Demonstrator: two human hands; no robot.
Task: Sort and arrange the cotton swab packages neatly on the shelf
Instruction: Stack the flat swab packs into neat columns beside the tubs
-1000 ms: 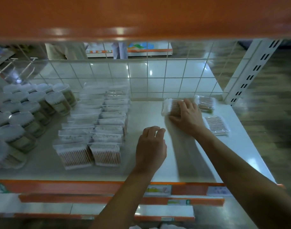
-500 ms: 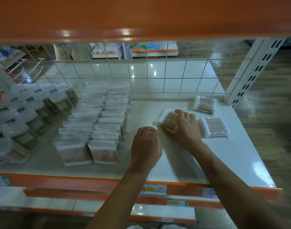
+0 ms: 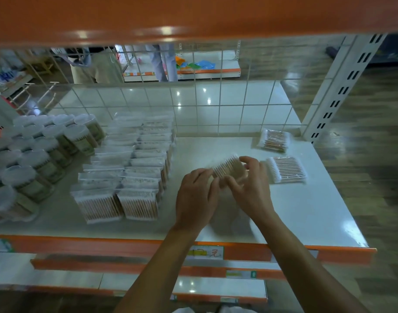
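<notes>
Both hands are on one swab pack [image 3: 227, 167], roughly mid-shelf, a bit toward 1 o'clock from centre.
- left hand [image 3: 197, 195]: fingers curled onto the pack's near-left end, gripping it. Back of hand faces the camera, so I can't see the thumb.
- right hand [image 3: 250, 188]: pinches the far-right end, with the thumb on the near side and the index arched over the top. The other fingers are loosely spread.
- The pack is tilted, with the swab sticks running about 7 to 1 o'clock. It's motion-blurred, so I can't tell whether it touches the shelf [image 3: 306, 211]. There's a shadow on the surface below the hands.

Other packs:
- flat pack [image 3: 286, 169]: lies flat at 3 o'clock of the hands, just beside the right hand, not touching it.
- rear pack [image 3: 273, 140]: lies flat at 1 o'clock, near the back corner, apart from the flat pack.
- standing packs [image 3: 130, 168]: two tight rows standing on edge at 9 o'clock, running front to back.

Non-task items:
- round tubs [image 3: 35, 159]: clustered at the far 9 o'clock end, lids blurred.
- wire grid [image 3: 216, 105]: closes the shelf back at 12 o'clock.
- slotted upright [image 3: 342, 86]: at 2 o'clock.
- price tag [image 3: 204, 253]: on the orange front lip at 6 o'clock.
- upper shelf [image 3: 193, 14]: fills the top of the view.
</notes>
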